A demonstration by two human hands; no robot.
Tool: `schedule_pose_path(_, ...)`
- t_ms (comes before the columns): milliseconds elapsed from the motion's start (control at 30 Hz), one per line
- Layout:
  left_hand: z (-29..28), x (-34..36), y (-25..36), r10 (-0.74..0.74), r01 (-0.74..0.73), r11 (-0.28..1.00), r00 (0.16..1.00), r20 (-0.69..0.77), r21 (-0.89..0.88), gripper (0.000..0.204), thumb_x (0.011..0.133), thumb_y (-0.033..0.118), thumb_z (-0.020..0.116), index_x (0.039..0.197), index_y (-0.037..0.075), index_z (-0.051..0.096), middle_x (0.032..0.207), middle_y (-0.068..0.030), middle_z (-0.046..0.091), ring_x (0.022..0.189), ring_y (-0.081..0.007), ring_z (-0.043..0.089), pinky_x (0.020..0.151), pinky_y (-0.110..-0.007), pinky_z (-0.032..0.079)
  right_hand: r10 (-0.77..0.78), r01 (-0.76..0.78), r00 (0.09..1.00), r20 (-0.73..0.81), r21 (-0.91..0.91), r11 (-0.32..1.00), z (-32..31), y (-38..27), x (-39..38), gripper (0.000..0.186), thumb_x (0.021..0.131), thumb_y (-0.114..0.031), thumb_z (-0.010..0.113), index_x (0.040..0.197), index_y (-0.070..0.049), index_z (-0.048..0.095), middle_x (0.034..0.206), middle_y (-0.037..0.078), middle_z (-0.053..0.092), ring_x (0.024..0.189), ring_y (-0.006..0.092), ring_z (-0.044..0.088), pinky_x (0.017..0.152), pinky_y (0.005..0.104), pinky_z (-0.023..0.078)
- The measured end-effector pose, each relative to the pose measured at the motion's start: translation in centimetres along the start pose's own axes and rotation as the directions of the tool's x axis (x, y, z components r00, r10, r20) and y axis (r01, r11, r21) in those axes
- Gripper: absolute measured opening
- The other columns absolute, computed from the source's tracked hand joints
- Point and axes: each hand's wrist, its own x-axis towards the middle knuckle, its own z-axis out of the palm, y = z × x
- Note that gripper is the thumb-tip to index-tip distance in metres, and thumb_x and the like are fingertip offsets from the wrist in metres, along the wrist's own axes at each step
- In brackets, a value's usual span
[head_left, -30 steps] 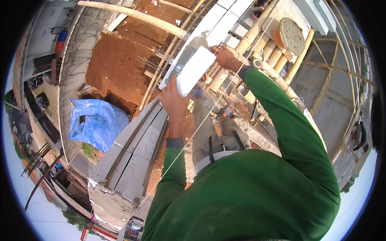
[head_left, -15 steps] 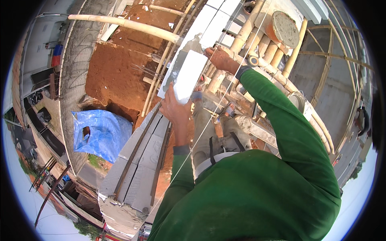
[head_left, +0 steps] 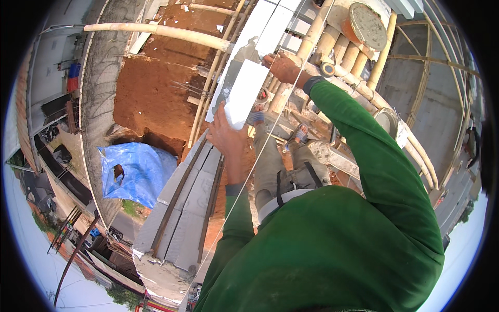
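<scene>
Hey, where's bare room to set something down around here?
Mostly bare: red soil between the long bamboo pole and blue sheet; white wall top beyond the grey mortar. Crowded: the white block, with left hand and right hand at it; bamboo poles beside the mortar bowl.

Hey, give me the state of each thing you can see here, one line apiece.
White block: whole, a hand at each end.
Left hand: wrapped around the block's near end.
Right hand: fingers at the far end.
Mortar: spread on the wall top.
Orange bucket: uncovered, holding grey mix.
Blue tarp: crumpled, with a dark opening.
</scene>
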Motion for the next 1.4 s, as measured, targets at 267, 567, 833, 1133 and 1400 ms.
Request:
schedule_pose_path(267, -1.4, 0.5, -1.8, 0.075, -0.061, 0.970, 0.996, 0.053, -0.234, 0.089, 0.084, 0.043, 0.085, 0.157, 0.007, 0.050, 0.149, -0.0230, 0.059, 0.140, -0.0386, 0.053, 0.118, -0.048, 0.037, -0.030, 0.029, 0.998, -0.061, -0.014, 0.999, 0.2, 0.1, -0.1, 0.051, 0.091, -0.001, 0.059, 0.143, -0.003, 0.058, 0.137, 0.011, 0.052, 0.126, 0.0279, 0.061, 0.116, 0.0508, 0.041)
schedule_pose_path(567, -2.0, 1.5, -2.9, -0.064, 0.185, 0.885, 0.957, 0.282, -0.426, 0.058, 0.102, 0.049, 0.065, 0.151, 0.019, 0.061, 0.151, -0.0108, 0.062, 0.146, -0.0304, 0.050, 0.125, -0.058, 0.014, 0.011, -0.012, 0.998, 0.067, 0.014, 1.000, -1.6, -0.4, -0.3, 0.030, 0.094, -0.015, 0.066, 0.122, -0.007, 0.076, 0.157, 0.007, 0.051, 0.141, 0.0266, 0.054, 0.120, 0.0546, 0.039)
schedule_pose_path(833, -2.2, 1.5, -2.0, -0.010, 0.054, 0.899, 0.995, 0.103, -0.434, 0.046, 0.104, 0.040, 0.063, 0.142, 0.016, 0.067, 0.140, -0.0103, 0.069, 0.128, -0.0336, 0.065, 0.107, -0.047, 0.050, -0.024, 0.023, 0.999, 0.024, 0.016, 1.000, -0.7, -0.1, -0.2, 0.025, 0.092, -0.011, 0.066, 0.113, -0.011, 0.079, 0.153, 0.010, 0.054, 0.137, 0.0292, 0.056, 0.117, 0.0557, 0.041)
schedule_pose_path(1133, -2.1, 1.3, -1.6, -0.050, 0.083, 0.918, 0.994, 0.095, -0.388, 0.045, 0.104, 0.039, 0.061, 0.142, 0.016, 0.067, 0.140, -0.0117, 0.069, 0.126, -0.0350, 0.067, 0.103, -0.047, 0.053, -0.029, 0.029, 0.999, -0.039, -0.006, 1.000, 0.8, 0.2, -0.1, 0.038, 0.088, -0.009, 0.067, 0.125, -0.009, 0.075, 0.158, 0.013, 0.052, 0.138, 0.0304, 0.056, 0.118, 0.0568, 0.039)
schedule_pose_path(1400, -2.1, 1.1, -1.5, -0.063, 0.113, 0.905, 0.989, 0.135, -0.409, 0.046, 0.106, 0.039, 0.058, 0.146, 0.017, 0.064, 0.141, -0.0130, 0.069, 0.126, -0.0362, 0.066, 0.103, -0.047, 0.052, -0.047, 0.050, 0.998, 0.037, -0.093, 0.994, 0.2, -0.1, -0.2, 0.069, 0.087, -0.010, 0.068, 0.152, -0.001, 0.050, 0.145, 0.011, 0.050, 0.139, 0.0277, 0.052, 0.116, 0.0554, 0.041)
